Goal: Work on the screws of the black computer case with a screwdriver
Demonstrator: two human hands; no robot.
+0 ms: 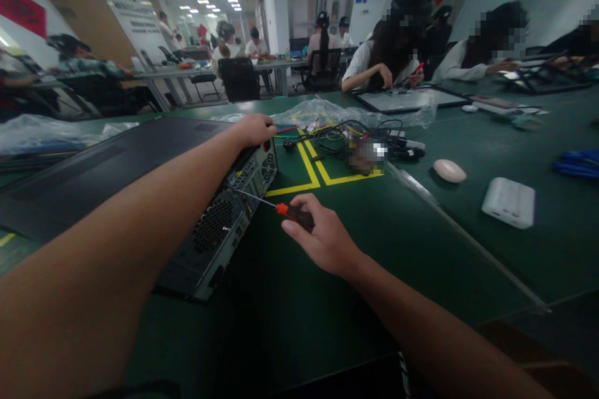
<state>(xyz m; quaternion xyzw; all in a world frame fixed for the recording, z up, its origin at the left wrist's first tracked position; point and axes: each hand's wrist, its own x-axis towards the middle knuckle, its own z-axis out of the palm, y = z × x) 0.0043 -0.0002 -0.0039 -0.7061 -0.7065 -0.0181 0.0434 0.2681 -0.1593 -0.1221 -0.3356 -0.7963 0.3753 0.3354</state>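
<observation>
A black desktop computer case (pixel 140 162) lies flat on the green table (pixel 374 243), its perforated rear panel (pixel 234 212) facing me. My left hand (pixel 255 129) rests closed on the case's far top corner, fingers curled over the edge. My right hand (pixel 321 234) is closed around a screwdriver (pixel 281 207) with an orange and black handle. Its thin shaft points left, and the tip touches the rear panel near the upper edge.
A tangle of cables (pixel 355 137) and clear plastic bags (pixel 346 113) lie beyond yellow floor-style tape marks (pixel 311 171). A pink oval object (pixel 449 170) and a white box (pixel 509 201) sit to the right. Several other people work at tables behind.
</observation>
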